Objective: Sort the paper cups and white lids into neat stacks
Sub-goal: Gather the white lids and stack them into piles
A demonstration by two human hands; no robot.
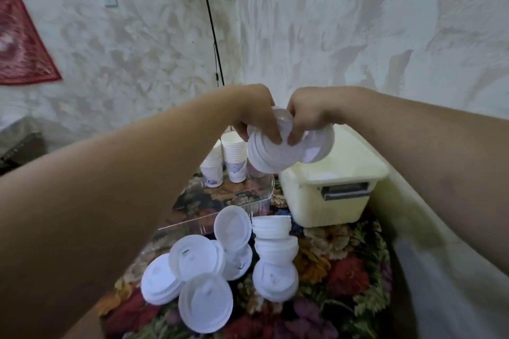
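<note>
Both hands are raised above the table, holding white lids. My left hand (254,114) grips a nested stack of white lids (268,155) tilted on its side. My right hand (308,115) pinches another lid (321,146) right beside that stack. Two stacks of paper cups (234,158) with purple print stand upright behind, on a clear tray (245,201). On the floral cloth below, several loose white lids (192,278) lie scattered, and a leaning pile of lids (275,253) sits to their right.
A cream plastic box (330,190) with a latch stands to the right of the tray. A floral tablecloth (338,272) covers the table. A black lamp pole (212,27) rises against the textured wall behind. A red cloth (22,44) hangs on the far left.
</note>
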